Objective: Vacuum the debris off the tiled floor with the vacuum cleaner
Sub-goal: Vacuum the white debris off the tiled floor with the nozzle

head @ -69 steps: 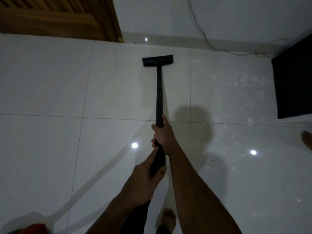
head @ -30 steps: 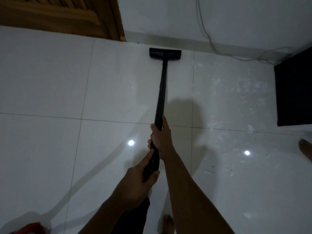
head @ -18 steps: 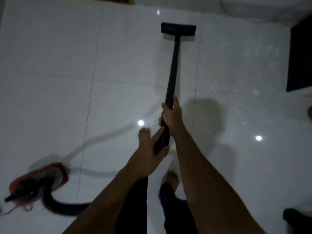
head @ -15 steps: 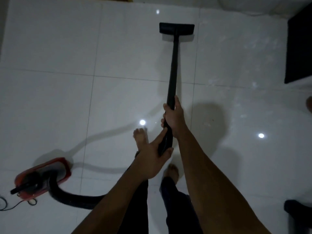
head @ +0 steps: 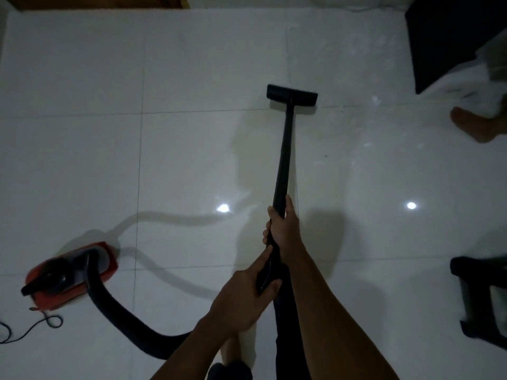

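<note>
- Near the middle of the tiled floor (head: 192, 78), the black nozzle (head: 292, 96) of the vacuum cleaner lies flat, on the far side of a grout line that runs left to right.
- From the nozzle, the black wand (head: 285, 149) slants back toward us, close beside a grout line that runs away from us.
- Our right hand (head: 284, 229) is wrapped around the wand, thumb laid up along the tube.
- Our left hand (head: 241, 300) grasps the handle end just below the right hand, with the forefinger stretched along it and the thumb underneath.
- Toward the floor's left edge sits the red canister (head: 68, 275), the one container we see. Its body is closed, so we cannot tell what it holds.
- A thick black hose (head: 115, 305) comes out of the canister's top and curves along the near edge of the floor toward our arms.
- A thin dark cord (head: 30, 329) loops on the tiles just beside the canister, at the near left corner.
- Debris (head: 374, 100) shows only as faint pale flecks on the tiles to the right of the nozzle; it is too blurred to tell more.
- At the far right corner stands a black cabinet (head: 444, 37), with white cloth (head: 466, 83) against its near side.
- Another person's bare foot (head: 472, 124) rests at the right edge, just below that cloth.
- A black frame (head: 477, 297) sits lower along the right edge; we cannot tell what it is.
</note>
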`<state>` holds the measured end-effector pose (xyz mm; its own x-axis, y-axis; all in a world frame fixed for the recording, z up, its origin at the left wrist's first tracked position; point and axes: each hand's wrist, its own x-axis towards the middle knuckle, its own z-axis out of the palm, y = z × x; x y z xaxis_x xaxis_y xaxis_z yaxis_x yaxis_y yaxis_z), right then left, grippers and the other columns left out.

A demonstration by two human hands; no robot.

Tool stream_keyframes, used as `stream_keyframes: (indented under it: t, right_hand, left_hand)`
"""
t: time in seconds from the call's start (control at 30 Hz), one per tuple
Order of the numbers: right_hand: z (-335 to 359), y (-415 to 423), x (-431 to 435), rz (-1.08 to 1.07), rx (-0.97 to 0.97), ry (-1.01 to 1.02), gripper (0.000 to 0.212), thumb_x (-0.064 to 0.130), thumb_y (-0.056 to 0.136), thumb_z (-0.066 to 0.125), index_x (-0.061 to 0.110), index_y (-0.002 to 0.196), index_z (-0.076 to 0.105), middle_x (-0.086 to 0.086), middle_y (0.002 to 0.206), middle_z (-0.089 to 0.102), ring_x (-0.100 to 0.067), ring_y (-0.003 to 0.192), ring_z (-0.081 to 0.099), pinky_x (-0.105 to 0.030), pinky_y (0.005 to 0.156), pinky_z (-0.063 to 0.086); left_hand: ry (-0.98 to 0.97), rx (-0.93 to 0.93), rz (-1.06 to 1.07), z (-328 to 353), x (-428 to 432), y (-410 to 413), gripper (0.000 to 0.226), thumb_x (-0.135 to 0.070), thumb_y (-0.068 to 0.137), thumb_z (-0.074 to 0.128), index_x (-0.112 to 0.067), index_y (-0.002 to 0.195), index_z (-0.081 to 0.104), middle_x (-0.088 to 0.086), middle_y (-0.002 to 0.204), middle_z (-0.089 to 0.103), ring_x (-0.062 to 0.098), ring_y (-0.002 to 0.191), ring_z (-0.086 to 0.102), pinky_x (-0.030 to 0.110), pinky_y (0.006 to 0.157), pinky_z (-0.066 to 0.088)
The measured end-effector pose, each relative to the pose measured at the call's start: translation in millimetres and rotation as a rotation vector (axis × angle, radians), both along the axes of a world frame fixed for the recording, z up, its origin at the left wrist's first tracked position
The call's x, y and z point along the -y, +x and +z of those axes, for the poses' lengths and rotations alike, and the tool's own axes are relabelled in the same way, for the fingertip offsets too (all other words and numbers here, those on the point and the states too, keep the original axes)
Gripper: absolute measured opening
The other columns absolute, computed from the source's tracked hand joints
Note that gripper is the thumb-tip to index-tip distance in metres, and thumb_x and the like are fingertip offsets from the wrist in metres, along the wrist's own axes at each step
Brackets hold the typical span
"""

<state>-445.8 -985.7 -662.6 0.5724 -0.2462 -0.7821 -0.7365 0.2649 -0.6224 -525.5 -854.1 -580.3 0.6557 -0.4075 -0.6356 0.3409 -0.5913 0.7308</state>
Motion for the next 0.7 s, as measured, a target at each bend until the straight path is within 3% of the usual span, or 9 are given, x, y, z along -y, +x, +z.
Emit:
stream_keyframes:
  t: [0.33,0.53,0.7]
  right_hand:
    - [36,-203,-63,-0.117,-0.105,-0.007,0.060,0.015,0.105,0.057,0.031,0.157,0.033,-0.013,0.066,0.047,-0.019,0.043,0.050,-0.029,0.041,0.047]
    - [72,-277,-82,-0.124,-0.187,0.069,0.052,0.015,0.106,0.054,0.026,0.154,0.037,-0.010,0.061,0.048,-0.015,0.040,0.049,-0.024,0.039,0.045]
    - [78,-317,-82,-0.115,-0.248,0.085,0.042,0.015,0.105,0.056,0.022,0.145,0.045,-0.012,0.064,0.050,-0.015,0.039,0.050,-0.025,0.039,0.045]
  left_hand:
    - [-0.020,-0.019,-0.126,57,-77,-175,0.068,-0.053,0.094,0.050,-0.058,0.149,0.010,-0.007,0.127,0.067,0.003,0.096,0.068,0.034,0.089,0.057]
    - [0.054,-0.025,-0.204,89,-97,-233,0.069,-0.053,0.095,0.051,-0.047,0.153,0.014,-0.001,0.123,0.069,0.008,0.093,0.068,0.034,0.086,0.057]
    - [0.039,-0.058,-0.235,103,-94,-267,0.066,-0.046,0.099,0.050,-0.038,0.156,0.017,0.004,0.126,0.066,0.018,0.105,0.064,0.032,0.093,0.052]
